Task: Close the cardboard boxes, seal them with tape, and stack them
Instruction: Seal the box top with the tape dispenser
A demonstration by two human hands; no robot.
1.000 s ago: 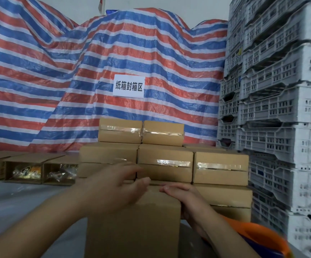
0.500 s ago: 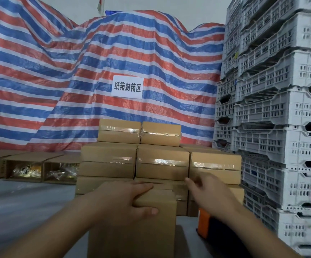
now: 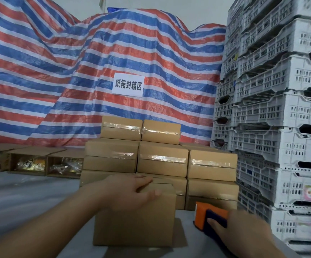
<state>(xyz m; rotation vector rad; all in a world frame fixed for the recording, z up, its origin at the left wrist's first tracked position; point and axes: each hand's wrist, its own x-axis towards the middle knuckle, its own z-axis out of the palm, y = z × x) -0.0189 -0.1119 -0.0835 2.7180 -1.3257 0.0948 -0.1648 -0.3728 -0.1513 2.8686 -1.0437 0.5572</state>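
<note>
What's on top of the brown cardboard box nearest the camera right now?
Only the left hand rests on the plain brown cardboard box, pressing its flaps shut. No tape shows on it. The seam beneath the hand is covered.

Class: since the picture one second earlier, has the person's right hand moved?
Yes. The right hand left the front box and went right and down to the orange tape dispenser; the left hand holds the flaps.
</note>
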